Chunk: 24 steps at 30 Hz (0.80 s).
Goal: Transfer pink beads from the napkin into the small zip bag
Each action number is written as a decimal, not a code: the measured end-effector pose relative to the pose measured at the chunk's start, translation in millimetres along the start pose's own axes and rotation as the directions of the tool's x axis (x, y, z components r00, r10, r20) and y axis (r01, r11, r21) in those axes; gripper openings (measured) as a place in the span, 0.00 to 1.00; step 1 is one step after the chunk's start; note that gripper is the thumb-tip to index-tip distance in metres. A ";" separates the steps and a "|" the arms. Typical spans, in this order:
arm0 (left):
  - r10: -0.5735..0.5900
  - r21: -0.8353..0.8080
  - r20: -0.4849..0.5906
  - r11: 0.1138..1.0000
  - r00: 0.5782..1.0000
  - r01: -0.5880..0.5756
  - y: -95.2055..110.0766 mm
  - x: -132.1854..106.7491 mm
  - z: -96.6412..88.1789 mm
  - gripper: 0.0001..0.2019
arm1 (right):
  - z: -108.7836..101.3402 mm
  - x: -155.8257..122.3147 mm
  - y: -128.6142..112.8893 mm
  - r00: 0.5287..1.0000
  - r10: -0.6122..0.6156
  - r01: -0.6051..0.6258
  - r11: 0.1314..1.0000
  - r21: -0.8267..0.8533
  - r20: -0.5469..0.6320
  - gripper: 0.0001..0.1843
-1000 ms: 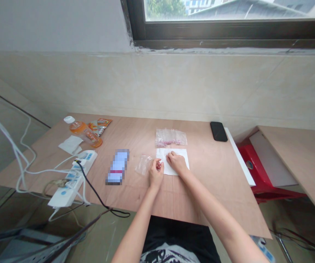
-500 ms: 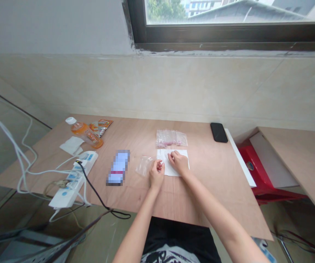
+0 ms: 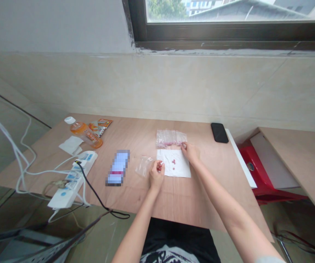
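Note:
Curled at the left edge of a white paper sheet [image 3: 183,170], my left hand [image 3: 156,176] holds small red beads [image 3: 159,167] in its bent fingers. Several more loose red beads [image 3: 173,162] lie on the sheet. My right hand [image 3: 192,152] is past the sheet's upper right corner, its fingertips drawn together at the lower right end of a row of clear plastic bags [image 3: 170,137]. Pinkish bits show along the bottom of those bags. Whatever is between the right fingertips is hidden. One separate clear zip bag [image 3: 143,166] lies flat just left of my left hand.
Left on the wooden table [image 3: 215,197] are a phone with a lit screen [image 3: 118,168], a power strip [image 3: 72,180] with cables, an orange drink bottle [image 3: 84,133], a snack packet [image 3: 102,126] and a tissue [image 3: 71,145]. A black phone [image 3: 219,132] lies at the back right.
My right hand has moved from over the sheet up and right to the end of the bag row, uncovering the beads on the sheet. My left hand has stayed in place.

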<state>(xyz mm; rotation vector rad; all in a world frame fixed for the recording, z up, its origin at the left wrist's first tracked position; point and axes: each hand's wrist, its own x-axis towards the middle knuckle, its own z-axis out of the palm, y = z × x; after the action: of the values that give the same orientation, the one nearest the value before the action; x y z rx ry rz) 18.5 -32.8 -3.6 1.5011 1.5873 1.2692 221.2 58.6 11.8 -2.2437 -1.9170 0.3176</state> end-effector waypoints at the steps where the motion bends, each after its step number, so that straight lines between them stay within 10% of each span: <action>1: 0.001 0.000 0.000 1.000 1.000 -0.001 -0.1 0.0 0.1 0.08 | 0.5 0.6 -0.4 1.000 0.000 0.000 1.000 -0.004 0.001 0.19; 16: -0.004 -0.014 0.017 1.000 1.000 0.004 -0.7 -1.0 0.0 0.09 | -2.2 -15.7 -3.6 0.941 0.055 0.033 0.967 0.253 -0.333 0.17; 24: -0.142 -0.216 0.085 0.964 0.986 0.157 23.4 10.5 -6.4 0.16 | -7.4 -77.0 -3.5 0.971 0.014 0.161 0.697 0.699 -0.239 0.17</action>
<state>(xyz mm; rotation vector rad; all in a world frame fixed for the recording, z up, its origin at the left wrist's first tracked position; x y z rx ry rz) 19.9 -26.4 22.0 1.2484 1.4335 1.2503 208.4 -16.9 23.7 -1.5867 -1.4041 0.6374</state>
